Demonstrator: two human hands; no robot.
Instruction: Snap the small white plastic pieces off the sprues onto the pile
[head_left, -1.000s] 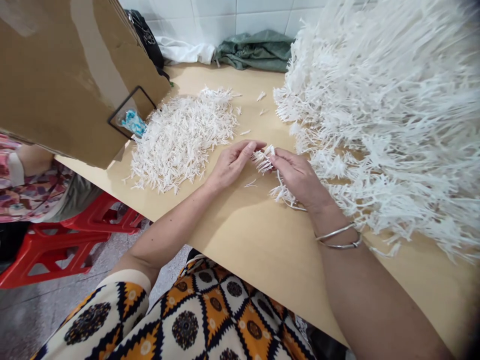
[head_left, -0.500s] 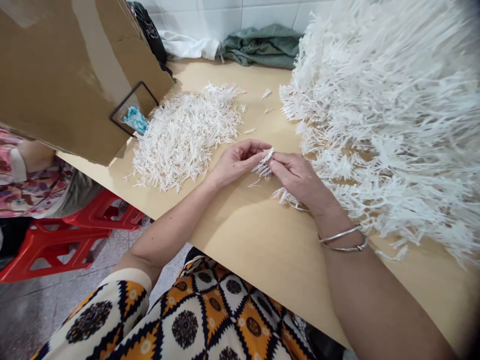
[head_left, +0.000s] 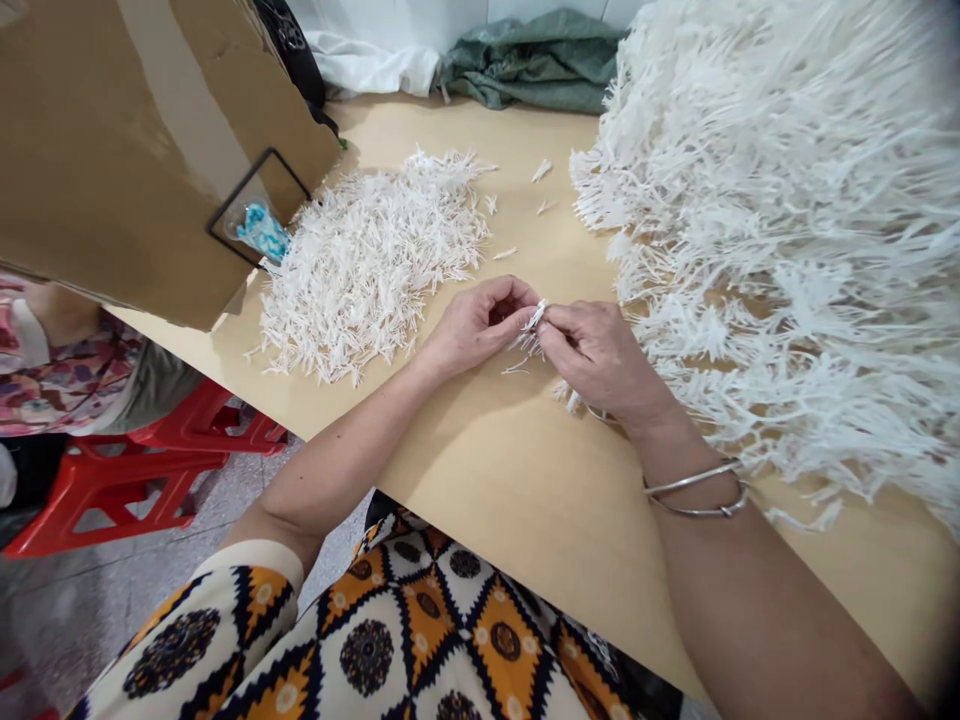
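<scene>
My left hand [head_left: 480, 322] pinches a small white branched sprig [head_left: 535, 318] between thumb and fingertips, above the tabletop. From the right side, my right hand [head_left: 604, 358] has thumb and forefinger closed at the same sprig, and the two hands' fingertips almost meet. Fine white strands hang below the pinch. Partly hidden under my right hand lie more white strands [head_left: 570, 396]. A spread heap of short white sprigs [head_left: 367, 265] is to the left of my hands. To the right rises a much larger pile of long white branched strands [head_left: 795, 230].
A large cardboard box [head_left: 142, 150] stands at the left, with a black wire frame [head_left: 225, 207] and a blue-and-white item [head_left: 262, 232] by it. Green cloth [head_left: 532, 60] lies along the wall. Another person's patterned clothing [head_left: 71, 375] and red stools [head_left: 127, 485] are at left.
My fingers have shifted slightly on the sprig, and less of it shows between them. The camera view has moved a little; the piles look unchanged.
</scene>
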